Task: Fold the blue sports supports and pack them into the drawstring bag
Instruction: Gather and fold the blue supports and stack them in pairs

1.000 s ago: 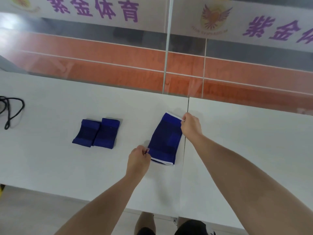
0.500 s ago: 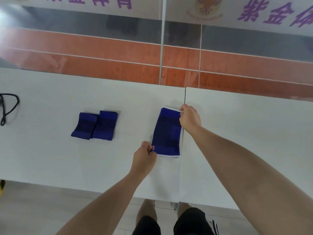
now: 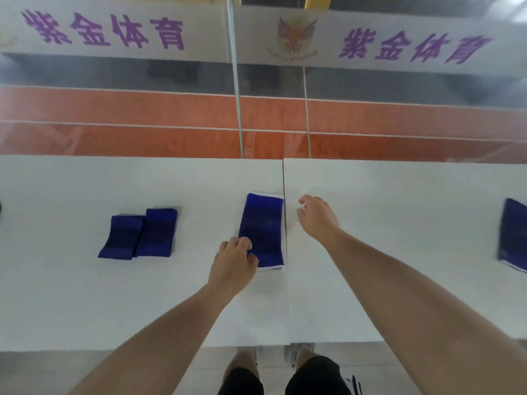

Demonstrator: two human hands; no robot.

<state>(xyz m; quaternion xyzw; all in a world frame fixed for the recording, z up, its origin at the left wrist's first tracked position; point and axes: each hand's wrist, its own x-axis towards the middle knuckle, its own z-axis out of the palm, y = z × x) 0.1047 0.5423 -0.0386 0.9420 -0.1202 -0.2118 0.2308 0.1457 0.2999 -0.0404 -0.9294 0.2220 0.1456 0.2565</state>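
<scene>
Your left hand (image 3: 232, 262) pinches near corner of flat support (image 3: 263, 230); right hand (image 3: 316, 216) open, empty. One-handed fold risks skew.

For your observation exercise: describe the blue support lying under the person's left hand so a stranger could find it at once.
Find the seam where the two white tabletops meet. Just left of it lies the support, its near corner under the left hand. Unlike the folded pair further left, it lies single, longer and white-edged.

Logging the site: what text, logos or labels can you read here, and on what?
"紫金体育", purple: white band on the glass wall, left.
"紫金体育", purple: same band, right.
Winged emblem between them: lettering beneath too blurred to read.
Blue supports: no readable text.
</scene>
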